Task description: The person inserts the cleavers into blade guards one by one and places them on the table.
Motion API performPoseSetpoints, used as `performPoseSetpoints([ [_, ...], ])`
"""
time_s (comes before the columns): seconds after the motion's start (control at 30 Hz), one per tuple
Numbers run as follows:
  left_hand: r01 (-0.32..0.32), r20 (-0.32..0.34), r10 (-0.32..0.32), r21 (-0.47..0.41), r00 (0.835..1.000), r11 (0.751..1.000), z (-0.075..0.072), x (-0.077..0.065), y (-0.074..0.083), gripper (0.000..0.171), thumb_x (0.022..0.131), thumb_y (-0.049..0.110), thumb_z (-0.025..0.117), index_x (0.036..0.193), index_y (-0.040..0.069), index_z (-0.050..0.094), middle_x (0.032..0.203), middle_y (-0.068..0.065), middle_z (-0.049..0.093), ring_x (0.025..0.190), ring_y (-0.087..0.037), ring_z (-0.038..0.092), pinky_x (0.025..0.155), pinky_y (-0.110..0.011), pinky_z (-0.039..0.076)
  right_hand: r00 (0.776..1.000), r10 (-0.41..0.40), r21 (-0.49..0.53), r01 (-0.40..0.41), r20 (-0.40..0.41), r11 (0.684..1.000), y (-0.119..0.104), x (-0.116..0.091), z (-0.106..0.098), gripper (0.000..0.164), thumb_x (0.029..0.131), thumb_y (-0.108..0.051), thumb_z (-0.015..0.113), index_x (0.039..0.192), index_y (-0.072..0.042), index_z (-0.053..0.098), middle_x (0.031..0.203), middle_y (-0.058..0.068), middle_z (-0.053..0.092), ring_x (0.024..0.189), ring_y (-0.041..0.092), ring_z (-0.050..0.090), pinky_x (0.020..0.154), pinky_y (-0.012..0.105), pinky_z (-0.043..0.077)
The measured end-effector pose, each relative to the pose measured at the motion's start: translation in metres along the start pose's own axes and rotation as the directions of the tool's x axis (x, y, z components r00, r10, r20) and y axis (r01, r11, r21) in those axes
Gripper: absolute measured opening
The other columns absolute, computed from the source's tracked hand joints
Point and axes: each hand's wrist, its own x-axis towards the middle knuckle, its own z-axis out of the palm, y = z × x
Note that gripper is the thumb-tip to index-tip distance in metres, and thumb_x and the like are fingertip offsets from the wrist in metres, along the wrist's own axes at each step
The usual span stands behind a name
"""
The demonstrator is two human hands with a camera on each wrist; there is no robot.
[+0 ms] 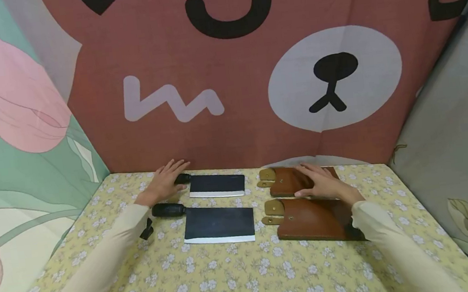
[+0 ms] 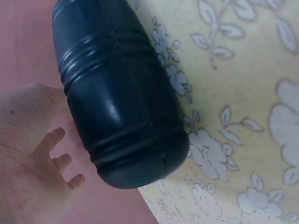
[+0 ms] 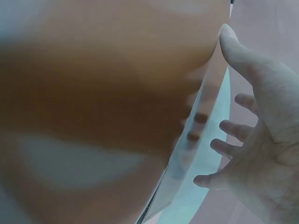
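Observation:
In the head view, my left hand (image 1: 162,183) is at the handle of the far cleaver (image 1: 217,185), its fingers stretched out. The near cleaver (image 1: 218,222), with a ridged black handle, lies in front of it; that handle (image 2: 121,107) fills much of the left wrist view. My right hand (image 1: 326,183) is over the far brown leather sheath (image 1: 284,187), thumb and fingers spread and partly covering it. Just in front lies the near sheath (image 1: 307,219), its glossy brown surface (image 3: 93,93) large in the right wrist view. Both sheaths have tan snap straps facing the cleavers.
A yellow floral cloth (image 1: 232,281) covers the table. Behind its back edge hangs a brown bear-print curtain (image 1: 198,140). Printed fabric walls (image 1: 35,188) stand at either side. A small black bow (image 1: 146,229) shows beside the left sleeve.

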Motion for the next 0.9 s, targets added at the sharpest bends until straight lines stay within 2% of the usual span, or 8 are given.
performPoseSetpoints([
  [0.4, 0.003, 0.026, -0.003, -0.014, 1.0, 1.0, 0.002, 0.003, 0.0, 0.079, 0.1, 0.018, 0.073, 0.166, 0.009, 0.03, 0.169, -0.022, 0.03, 0.157, -0.05, 0.017, 0.122, -0.07, 0.017, 0.999, 0.006, 0.011, -0.007, 0.034, 1.0, 0.001, 0.007, 0.002, 0.105, 0.09, -0.057, 0.078, 0.168, -0.01, 0.024, 0.171, 0.028, 0.017, 0.154, 0.055, 0.016, 0.116, 0.08, 0.012],
  [0.6, -0.013, 0.008, 0.013, 0.001, 1.0, 1.0, 0.006, 0.003, 0.0, 0.08, 0.097, 0.017, 0.077, 0.164, 0.007, 0.034, 0.165, -0.023, 0.035, 0.154, -0.052, 0.024, 0.119, -0.072, 0.022, 0.998, 0.005, 0.011, -0.006, 0.063, 1.0, 0.001, 0.01, 0.004, 0.108, 0.089, -0.055, 0.08, 0.168, -0.008, 0.023, 0.17, 0.029, 0.018, 0.154, 0.055, 0.016, 0.115, 0.08, 0.014],
  [0.9, -0.028, -0.026, 0.029, 0.033, 0.999, 0.999, 0.009, 0.003, -0.002, 0.077, 0.096, 0.015, 0.078, 0.162, 0.006, 0.039, 0.161, -0.021, 0.043, 0.15, -0.045, 0.037, 0.117, -0.07, 0.028, 0.996, 0.004, 0.0, -0.004, 0.088, 1.0, -0.002, 0.015, -0.001, 0.113, 0.086, -0.056, 0.082, 0.167, -0.004, 0.023, 0.169, 0.031, 0.019, 0.153, 0.057, 0.017, 0.114, 0.081, 0.016],
])
